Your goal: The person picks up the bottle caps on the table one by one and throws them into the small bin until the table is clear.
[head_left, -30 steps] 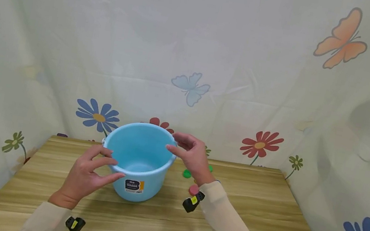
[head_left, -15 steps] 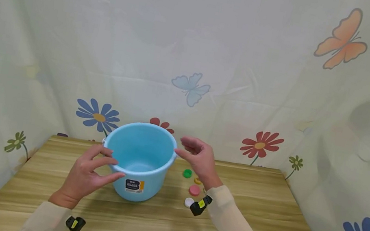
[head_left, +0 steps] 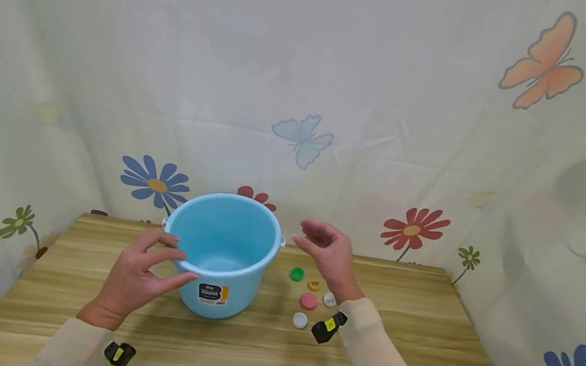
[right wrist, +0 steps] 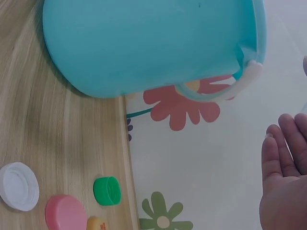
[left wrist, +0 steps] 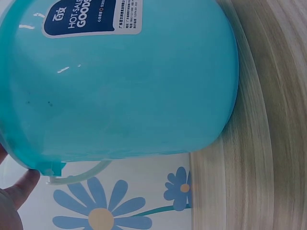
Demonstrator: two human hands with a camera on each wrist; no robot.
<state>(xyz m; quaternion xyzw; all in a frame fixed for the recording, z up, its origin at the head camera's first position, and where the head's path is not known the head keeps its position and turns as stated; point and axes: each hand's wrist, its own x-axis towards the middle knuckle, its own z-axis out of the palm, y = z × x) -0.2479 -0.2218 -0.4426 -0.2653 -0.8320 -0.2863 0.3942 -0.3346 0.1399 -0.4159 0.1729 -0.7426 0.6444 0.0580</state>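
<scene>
A light blue bucket (head_left: 222, 291) with a label stands upright on the wooden table; its inside shows nothing but the bare bottom. My left hand (head_left: 136, 273) holds the near left part of its rim, with the thumb on the outer side. In the left wrist view, fingertips (left wrist: 25, 186) touch the bucket just by the handle joint. Right of the bucket, apart from it, my right hand (head_left: 330, 256) hovers with lightly bent fingers and nothing in them. Below that hand lie bottle caps: a green cap (head_left: 297, 274), a yellow cap (head_left: 314, 285) and a pink cap (head_left: 308, 301).
Two white caps lie by the coloured ones: one white cap (head_left: 299, 320) in front, and a printed white cap (head_left: 330, 299) near the right wrist. The wooden table (head_left: 215, 359) ends at a flower-printed curtain (head_left: 376, 178). The bucket's pale handle (right wrist: 240, 86) hangs at the back.
My right hand has left the bucket's rim and moved to the right, uncovering the handle joint and the caps. The left hand and the bucket have stayed in place.
</scene>
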